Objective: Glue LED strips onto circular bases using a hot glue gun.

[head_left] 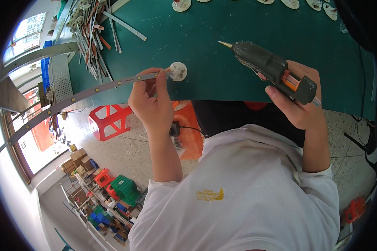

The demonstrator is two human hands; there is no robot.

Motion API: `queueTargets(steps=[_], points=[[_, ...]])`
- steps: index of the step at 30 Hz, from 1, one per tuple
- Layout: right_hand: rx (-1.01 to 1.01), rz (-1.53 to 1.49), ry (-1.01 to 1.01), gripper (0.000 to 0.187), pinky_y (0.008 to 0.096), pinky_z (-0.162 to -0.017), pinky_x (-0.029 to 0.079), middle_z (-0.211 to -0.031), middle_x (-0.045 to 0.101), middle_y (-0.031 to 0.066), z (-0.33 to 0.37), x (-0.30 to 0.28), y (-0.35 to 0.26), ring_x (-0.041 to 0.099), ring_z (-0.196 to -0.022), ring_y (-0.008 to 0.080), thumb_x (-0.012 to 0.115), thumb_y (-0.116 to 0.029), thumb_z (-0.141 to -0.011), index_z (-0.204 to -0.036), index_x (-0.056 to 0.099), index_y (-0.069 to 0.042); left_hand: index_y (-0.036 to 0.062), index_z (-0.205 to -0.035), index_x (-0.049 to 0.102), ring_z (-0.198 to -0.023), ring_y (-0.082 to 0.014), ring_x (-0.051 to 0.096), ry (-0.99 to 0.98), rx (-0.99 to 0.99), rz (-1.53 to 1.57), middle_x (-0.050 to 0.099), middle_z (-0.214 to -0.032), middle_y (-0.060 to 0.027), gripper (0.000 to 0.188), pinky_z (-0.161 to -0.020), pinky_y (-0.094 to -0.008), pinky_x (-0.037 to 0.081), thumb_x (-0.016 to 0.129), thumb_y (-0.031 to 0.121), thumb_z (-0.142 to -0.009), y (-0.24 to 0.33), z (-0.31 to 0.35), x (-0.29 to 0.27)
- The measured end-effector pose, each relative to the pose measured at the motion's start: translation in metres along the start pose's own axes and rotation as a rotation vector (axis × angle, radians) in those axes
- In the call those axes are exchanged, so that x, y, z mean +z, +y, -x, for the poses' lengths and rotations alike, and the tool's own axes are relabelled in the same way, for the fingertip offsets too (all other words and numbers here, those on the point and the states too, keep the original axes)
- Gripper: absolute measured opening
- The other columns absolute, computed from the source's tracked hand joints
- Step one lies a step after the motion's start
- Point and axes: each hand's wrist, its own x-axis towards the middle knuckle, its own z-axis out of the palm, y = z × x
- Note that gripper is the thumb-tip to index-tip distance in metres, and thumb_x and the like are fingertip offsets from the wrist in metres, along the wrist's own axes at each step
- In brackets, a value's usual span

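Observation:
Between the thumb and fingers of my left hand (153, 98) is the end of a long, narrow LED strip (97, 90), which bends away to the left past the table's edge. Right beside its held end is a small white round disc (178, 71) with clear, glue-like patches; whether the two touch I cannot tell. My right hand (301, 98) is wrapped round a black hot glue gun (264, 62). The brass-coloured nozzle points to the upper left, apart from the disc, and an orange part shows inside the gun's body.
The green table (188, 37) spreads in front of me. A heap of loose strips (92, 39) lies at its far left, and several white discs (290, 3) line the far edge. A black cable (361, 83) hangs at the right. Red stools (109, 122) stand below the table.

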Motion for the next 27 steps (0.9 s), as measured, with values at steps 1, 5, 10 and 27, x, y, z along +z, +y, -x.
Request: queueTargets(steps=[1,5,10,27], points=[[0.011,0.0,0.001,0.022,0.0326,-0.052,0.04,-0.068,0.059,0.0092,0.0011,0.0003,-0.0008,0.053,-0.055,0.0249,0.078,-0.009,-0.075,-0.089,0.064,0.002,-0.0029,-0.095,0.065,-0.073,-0.0087,0.067,0.001,0.015,-0.017,0.073,-0.082,-0.0081,0.007,-0.067,-0.021,0.053,0.066,0.004,-0.096,0.0007,-0.0002,0.0004],[0.014,0.029,-0.012,0.021,0.0324,-0.051,0.039,-0.066,0.057,0.009,-0.001,-0.0025,-0.0026,0.052,-0.054,0.0243,0.077,-0.009,-0.075,-0.088,0.064,0.002,-0.0028,-0.095,0.066,-0.075,-0.0105,0.069,-0.017,0.007,-0.07,0.073,-0.083,-0.0085,0.006,-0.069,-0.0226,0.055,0.066,0.004,-0.096,0.0005,-0.0015,-0.0005],[0.009,0.023,-0.008,0.021,0.0325,-0.051,0.039,-0.065,0.057,0.0084,-0.0023,-0.0021,-0.0015,0.052,-0.054,0.0242,0.078,-0.009,-0.075,-0.088,0.064,0.002,-0.0031,-0.095,0.067,-0.074,-0.0116,0.07,0.019,0.019,-0.058,0.073,-0.082,-0.0087,0.006,-0.069,-0.023,0.055,0.068,0.003,-0.094,-0.002,-0.0011,-0.0006],[0.032,0.012,0.006,0.022,0.0327,-0.05,0.038,-0.064,0.057,0.0085,-0.0017,-0.0026,-0.0031,0.052,-0.053,0.0235,0.079,-0.009,-0.072,-0.086,0.065,0.001,-0.0001,-0.088,0.07,-0.071,-0.0184,0.071,-0.004,0.176,-0.275,0.072,-0.083,-0.0103,0.004,-0.063,-0.0261,0.052,0.074,0.0,-0.086,0.001,-0.0088,-0.0034]])
